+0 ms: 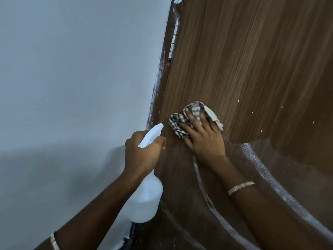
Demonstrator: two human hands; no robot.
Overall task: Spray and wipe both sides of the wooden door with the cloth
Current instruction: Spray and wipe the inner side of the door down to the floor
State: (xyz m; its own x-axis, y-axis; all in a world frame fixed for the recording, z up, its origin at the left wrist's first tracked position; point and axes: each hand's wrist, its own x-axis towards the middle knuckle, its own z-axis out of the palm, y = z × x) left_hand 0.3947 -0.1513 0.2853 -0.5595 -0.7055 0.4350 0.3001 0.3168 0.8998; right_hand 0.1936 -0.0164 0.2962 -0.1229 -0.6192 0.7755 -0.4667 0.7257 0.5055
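The checked cloth (187, 120) is pressed flat-fingered to the wooden door (243, 60) by the right hand (203, 138); the spray bottle (144, 192) is gripped by the left hand (142, 154)

Pale wall (72, 87) left; metal hinge (173, 38) beside it

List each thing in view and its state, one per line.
wooden door, dotted with pale flecks, cloth against it.
cloth, bunched, pressed on the door.
spray bottle, held by its neck, nozzle toward the door.
left hand, grips the spray bottle.
right hand, fingers spread, pressing the cloth.
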